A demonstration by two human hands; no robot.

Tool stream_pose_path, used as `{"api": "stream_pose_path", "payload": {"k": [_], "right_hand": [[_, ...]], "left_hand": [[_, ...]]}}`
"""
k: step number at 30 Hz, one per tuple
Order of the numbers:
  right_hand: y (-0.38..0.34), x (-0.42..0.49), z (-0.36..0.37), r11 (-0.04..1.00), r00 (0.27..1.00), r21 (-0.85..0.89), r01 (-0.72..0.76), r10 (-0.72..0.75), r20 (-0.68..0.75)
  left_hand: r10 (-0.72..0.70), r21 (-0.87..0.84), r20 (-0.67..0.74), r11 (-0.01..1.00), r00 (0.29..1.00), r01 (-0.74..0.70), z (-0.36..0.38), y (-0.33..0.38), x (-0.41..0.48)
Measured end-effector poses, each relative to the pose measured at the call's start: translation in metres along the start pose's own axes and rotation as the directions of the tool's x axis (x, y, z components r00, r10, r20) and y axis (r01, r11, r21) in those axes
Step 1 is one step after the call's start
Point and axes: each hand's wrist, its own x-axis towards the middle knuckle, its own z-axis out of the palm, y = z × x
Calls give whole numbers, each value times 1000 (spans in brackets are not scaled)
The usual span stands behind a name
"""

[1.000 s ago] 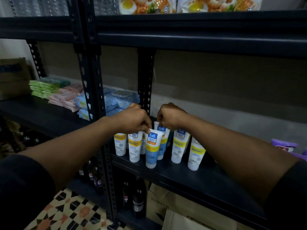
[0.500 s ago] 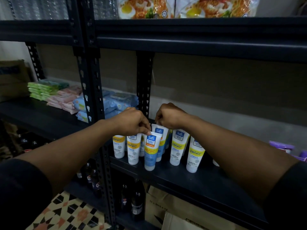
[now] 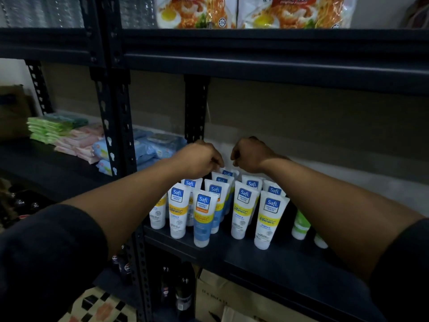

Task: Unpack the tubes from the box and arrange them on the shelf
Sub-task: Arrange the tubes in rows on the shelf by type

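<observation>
- Hands are held knuckles-up at the back of the cluster. The left hand [image 3: 199, 159] and the right hand [image 3: 249, 155] are near each other, with fingers curled downward.
- Whether either hand has a crimped tube end pinched cannot be told, as the fingertips are hidden under the knuckles.
- White and blue tubes [image 3: 242, 205] are stood cap-down on the shelf [image 3: 278, 259], long axes upright. They are packed in rows from the front edge toward the back wall, just below and in front of the hands.
- One rearmost tube [image 3: 227, 173] is seen between the two hands, just under the left fingertips, so the left hand is judged the nearer.
- Neighbouring tubes are touching or nearly so. Any adjustment is therefore judged to need a straight pull or press along the upright axis, or the row may be toppled.
- Two green tubes [image 3: 300, 225] are stood apart to the right, partly hidden by the right forearm.
- One cardboard box [image 3: 213, 296] is seen below the shelf; its contents are not shown.
</observation>
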Motion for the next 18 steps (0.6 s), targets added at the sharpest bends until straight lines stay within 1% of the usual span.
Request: {"api": "stream_pose_path", "payload": {"k": [4,7,11,15,16,18], "right_hand": [[7,8,12,1000,997,-27,1,1,73],[12,15,23,1000,991,-23,2,1,130],[15,22,35,1000,987,-5,4,-3,163],[17,24,43,1000,990,-20,2,1,144],[18,24,42,1000,992,-7,-2,3,126],[20,22,37,1000,998,18,-17,15,65]], "left_hand": [[-22,-36,88,999,996,25,6,-1,19],[-44,-7,171,999,984,45,12,0,31],[-66,7,229,998,971,66,21,-2,43],[-81,42,277,997,957,72,29,-2,50],[-80,52,275,996,958,68,30,-2,51],[-82,57,217,996,973,72,29,0,51]]}}
